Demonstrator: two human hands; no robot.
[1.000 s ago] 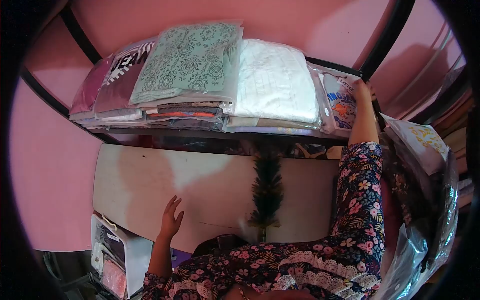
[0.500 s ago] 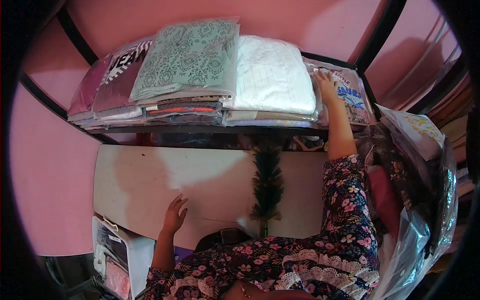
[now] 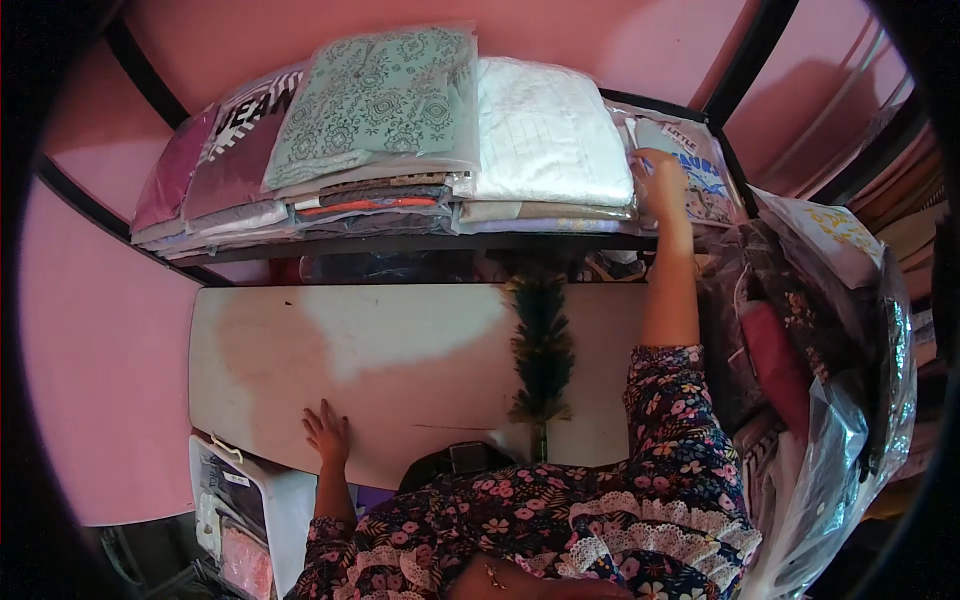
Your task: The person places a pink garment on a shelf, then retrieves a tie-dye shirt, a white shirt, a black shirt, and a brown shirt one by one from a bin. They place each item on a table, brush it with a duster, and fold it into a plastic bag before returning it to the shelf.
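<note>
My right hand (image 3: 661,188) reaches up to the right end of a dark shelf (image 3: 400,245). Its fingers curl on the left edge of a plastic-wrapped garment with a blue cartoon print (image 3: 708,172). Just left of that lies a stack topped by a white packaged garment (image 3: 545,135). Further left sit a green patterned package (image 3: 375,95) and a maroon one with white letters (image 3: 232,150). My left hand (image 3: 326,432) lies flat, fingers apart, on the near edge of a white table (image 3: 400,345), holding nothing.
A dark feathery strip (image 3: 541,350) runs across the table. A small dark object (image 3: 466,457) sits at the near edge. A clear storage box (image 3: 240,505) stands lower left. Bagged clothes (image 3: 835,255) and crinkled plastic (image 3: 850,470) crowd the right. Pink walls surround the shelf.
My right hand slid from the package's right side to its left edge and curled on it. My left hand dropped from raised to flat on the table's near edge.
</note>
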